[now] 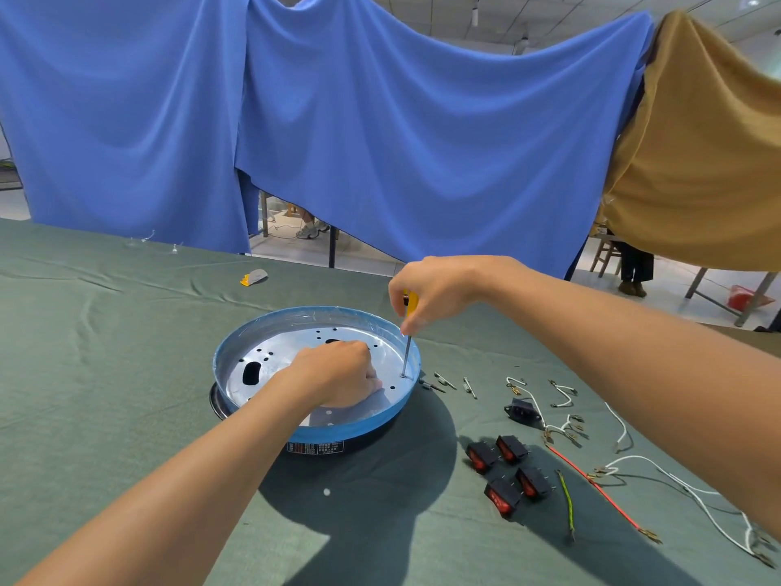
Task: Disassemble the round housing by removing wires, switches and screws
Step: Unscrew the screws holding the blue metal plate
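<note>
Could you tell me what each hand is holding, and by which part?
The right hand grips the screwdriver by its yellow handle. The left hand rests curled inside the round housing; any hold is hidden.

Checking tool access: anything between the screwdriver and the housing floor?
Nothing visible. The right hand grips the screwdriver, tip on the round housing's floor by its right rim; the left hand rests further left, clear of the shaft.

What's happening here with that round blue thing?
A person is taking apart the round housing. Their right grip holds a yellow screwdriver upright, its tip in a hole near the housing's right rim. Their left grip rests inside the housing with fingers curled. Four switches, loose wires and small metal pieces lie on the green cloth to the right.
</note>
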The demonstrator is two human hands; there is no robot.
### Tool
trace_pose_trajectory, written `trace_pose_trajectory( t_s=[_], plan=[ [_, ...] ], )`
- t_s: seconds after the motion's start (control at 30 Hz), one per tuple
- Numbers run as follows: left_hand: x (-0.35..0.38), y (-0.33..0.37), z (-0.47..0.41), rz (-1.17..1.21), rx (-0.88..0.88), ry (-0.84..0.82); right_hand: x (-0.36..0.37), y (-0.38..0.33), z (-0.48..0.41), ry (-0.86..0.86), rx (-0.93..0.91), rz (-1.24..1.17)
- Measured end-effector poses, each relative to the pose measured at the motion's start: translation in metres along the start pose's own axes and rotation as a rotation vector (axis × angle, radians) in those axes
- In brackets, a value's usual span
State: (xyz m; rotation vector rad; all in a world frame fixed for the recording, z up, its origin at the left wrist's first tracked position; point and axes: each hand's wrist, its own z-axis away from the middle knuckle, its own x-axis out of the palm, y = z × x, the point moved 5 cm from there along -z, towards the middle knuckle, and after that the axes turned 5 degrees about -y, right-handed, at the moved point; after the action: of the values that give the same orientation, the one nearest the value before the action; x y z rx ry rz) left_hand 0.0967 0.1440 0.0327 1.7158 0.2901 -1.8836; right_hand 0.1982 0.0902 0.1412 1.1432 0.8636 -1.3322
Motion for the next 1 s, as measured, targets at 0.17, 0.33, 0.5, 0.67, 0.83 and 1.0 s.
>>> trace_pose_trajectory(
  t_s=[0.17,0.33,0.5,0.67,0.83,1.0],
  plan=[
    [0.000,0.000,0.001,0.012,-0.001,-0.001,0.001,0.003,-0.004,0.030,0.105,0.053],
    [-0.001,0.001,0.001,0.008,-0.002,-0.016,-0.005,-0.008,0.002,0.054,-0.001,0.089],
    [-0.001,0.001,0.003,0.011,-0.002,-0.012,-0.003,-0.007,0.004,0.023,-0.060,-0.015],
    [-0.001,0.001,0.003,0.011,-0.003,-0.013,0.004,0.003,0.001,-0.079,0.097,0.050],
    [-0.002,0.002,0.004,-0.009,0.003,0.007,0.005,-0.005,0.002,-0.084,0.097,0.131],
    [-0.002,0.002,0.007,0.003,0.014,0.003,-0.003,-0.032,-0.001,0.017,-0.092,0.340]
  ],
)
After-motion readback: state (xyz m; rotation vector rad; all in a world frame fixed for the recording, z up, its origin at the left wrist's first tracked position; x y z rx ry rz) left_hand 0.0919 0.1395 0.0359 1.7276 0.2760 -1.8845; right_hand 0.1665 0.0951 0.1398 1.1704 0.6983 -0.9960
